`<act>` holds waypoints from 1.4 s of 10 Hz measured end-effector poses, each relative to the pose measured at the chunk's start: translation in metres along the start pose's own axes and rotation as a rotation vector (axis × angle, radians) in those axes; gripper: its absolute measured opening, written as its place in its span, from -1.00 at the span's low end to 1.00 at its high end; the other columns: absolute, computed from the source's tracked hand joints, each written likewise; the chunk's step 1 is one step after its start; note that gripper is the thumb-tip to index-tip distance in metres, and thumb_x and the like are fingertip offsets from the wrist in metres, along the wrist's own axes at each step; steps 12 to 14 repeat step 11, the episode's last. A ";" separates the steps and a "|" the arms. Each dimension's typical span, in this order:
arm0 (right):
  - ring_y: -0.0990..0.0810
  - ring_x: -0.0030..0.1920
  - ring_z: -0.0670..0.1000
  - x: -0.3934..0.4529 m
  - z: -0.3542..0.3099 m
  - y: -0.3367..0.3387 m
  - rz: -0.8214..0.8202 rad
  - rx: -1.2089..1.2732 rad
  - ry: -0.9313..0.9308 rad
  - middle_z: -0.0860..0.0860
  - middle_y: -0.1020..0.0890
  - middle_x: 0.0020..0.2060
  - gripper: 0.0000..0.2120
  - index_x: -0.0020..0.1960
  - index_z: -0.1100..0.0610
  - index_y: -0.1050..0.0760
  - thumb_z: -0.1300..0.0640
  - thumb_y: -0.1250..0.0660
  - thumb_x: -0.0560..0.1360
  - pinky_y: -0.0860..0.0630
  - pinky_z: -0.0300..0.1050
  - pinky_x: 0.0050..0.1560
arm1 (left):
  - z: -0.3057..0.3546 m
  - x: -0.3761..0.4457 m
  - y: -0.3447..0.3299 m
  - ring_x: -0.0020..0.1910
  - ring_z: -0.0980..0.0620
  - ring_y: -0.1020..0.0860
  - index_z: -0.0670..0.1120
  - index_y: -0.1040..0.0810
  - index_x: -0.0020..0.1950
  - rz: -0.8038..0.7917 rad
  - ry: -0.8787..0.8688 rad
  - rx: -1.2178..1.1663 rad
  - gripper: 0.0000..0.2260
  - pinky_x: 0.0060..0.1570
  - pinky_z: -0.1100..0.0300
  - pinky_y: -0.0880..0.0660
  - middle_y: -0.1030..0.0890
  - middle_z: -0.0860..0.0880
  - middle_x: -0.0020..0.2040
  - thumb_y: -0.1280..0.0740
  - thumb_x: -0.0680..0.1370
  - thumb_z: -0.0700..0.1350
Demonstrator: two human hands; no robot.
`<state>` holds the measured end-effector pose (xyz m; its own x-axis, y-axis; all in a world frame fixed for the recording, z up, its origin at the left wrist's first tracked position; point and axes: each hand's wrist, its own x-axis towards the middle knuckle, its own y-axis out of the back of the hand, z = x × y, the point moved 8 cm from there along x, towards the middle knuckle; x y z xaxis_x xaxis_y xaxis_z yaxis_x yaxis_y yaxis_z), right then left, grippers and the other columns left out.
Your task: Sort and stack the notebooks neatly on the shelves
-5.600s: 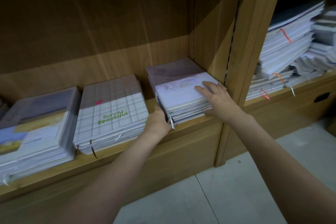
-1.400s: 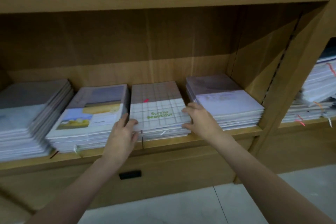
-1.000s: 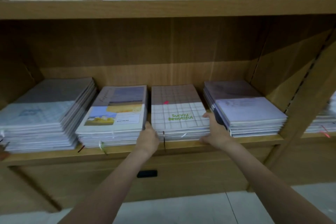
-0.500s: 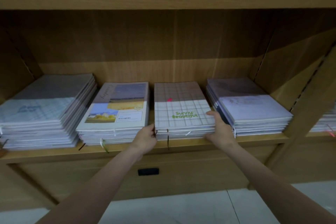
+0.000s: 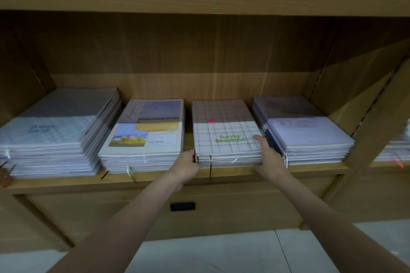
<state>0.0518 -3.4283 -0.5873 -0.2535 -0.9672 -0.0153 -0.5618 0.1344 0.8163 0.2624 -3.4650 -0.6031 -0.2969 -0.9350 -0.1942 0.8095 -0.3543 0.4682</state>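
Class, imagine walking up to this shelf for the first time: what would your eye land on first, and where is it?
Probably the checked notebook stack with green lettering, third from the left on the middle shelf, since both hands frame it. The left hand grips its front left corner and the right hand its right side. Next, the stack with the yellow landscape cover just left of it.

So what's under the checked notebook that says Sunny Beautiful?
Under the white checked notebook lie more flat notebooks in one stack on the wooden shelf. Only their front edges show; their covers are hidden. The left hand and right hand grip the stack's sides.
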 end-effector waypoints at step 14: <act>-0.48 0.21 0.01 -0.044 -0.192 -0.062 -0.001 -0.028 0.283 0.03 -0.42 0.31 -0.65 0.32 0.08 -0.42 0.25 -0.26 0.55 -0.39 -0.24 0.17 | -0.077 -0.080 0.207 0.07 -0.19 -0.58 -0.24 -0.52 0.21 0.441 -0.087 0.300 -0.70 0.03 0.05 -0.50 -0.63 -0.23 0.04 -0.23 0.49 -0.37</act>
